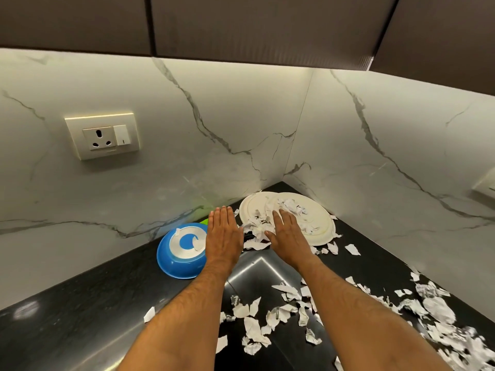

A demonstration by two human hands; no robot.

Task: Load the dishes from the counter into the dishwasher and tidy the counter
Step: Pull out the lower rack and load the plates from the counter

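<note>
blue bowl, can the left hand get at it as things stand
Probably yes: the left hand is open right beside the blue bowl, with nothing between them.

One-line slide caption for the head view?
Both hands reach flat toward two white plates amid paper scraps, blue bowl alongside.

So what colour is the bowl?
The bowl is bright blue with a white ring inside, seen from the head camera.
</note>
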